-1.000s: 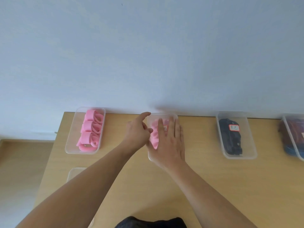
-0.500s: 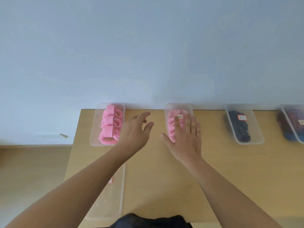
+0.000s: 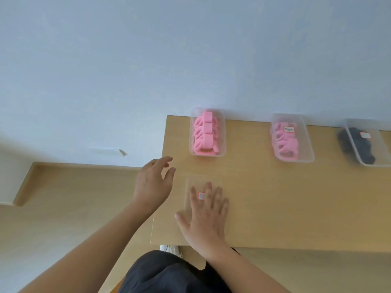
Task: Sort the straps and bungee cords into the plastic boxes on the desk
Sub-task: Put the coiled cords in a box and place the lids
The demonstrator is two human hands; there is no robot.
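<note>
Right hand (image 3: pixel 206 220) lies flat, fingers spread, on the clear plastic box (image 3: pixel 191 183) (label (image 3: pixel 201 196) between 2 fingers); left hand (image 3: pixel 153 185) open.

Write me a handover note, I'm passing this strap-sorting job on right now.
Hands: the left hand is open and empty, above the left edge of the desk. The right hand is open, fingers spread over a flat clear plastic piece with a label; lid or box, I cannot tell.
Done: pink straps fill the left box; paler pink straps are in the labelled middle box; dark straps are in the right box.
Left: no loose straps in view; probably the clear piece needs placing.
</note>
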